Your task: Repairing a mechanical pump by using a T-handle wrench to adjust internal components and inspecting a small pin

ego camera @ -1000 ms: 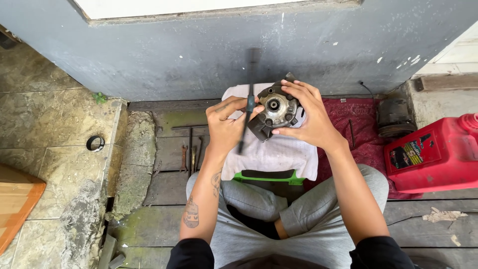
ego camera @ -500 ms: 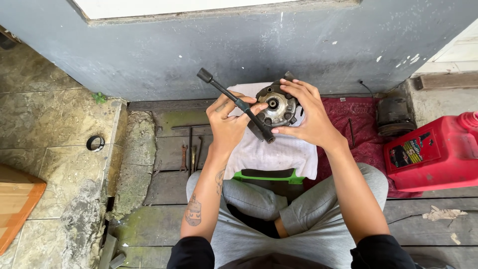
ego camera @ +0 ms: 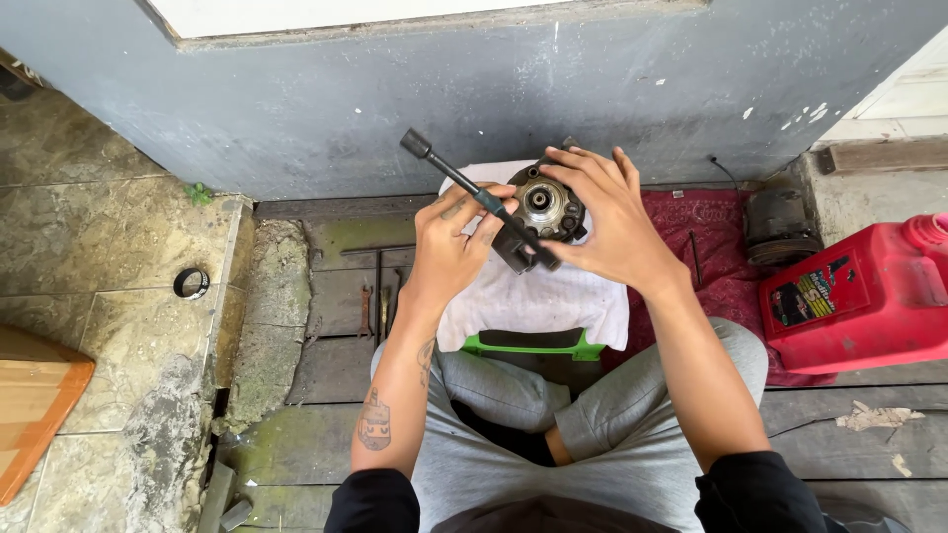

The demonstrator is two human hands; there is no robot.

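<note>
your left hand (ego camera: 449, 247) is wrapped around a long dark wrench (ego camera: 464, 188), its head on the round metal part (ego camera: 543, 205). your right hand (ego camera: 607, 222) cups that part over the white cloth (ego camera: 533, 306) above your lap.

Black sleeves pushed up; grey trousers; tattoos mark the left forearm (ego camera: 395, 390).
</note>
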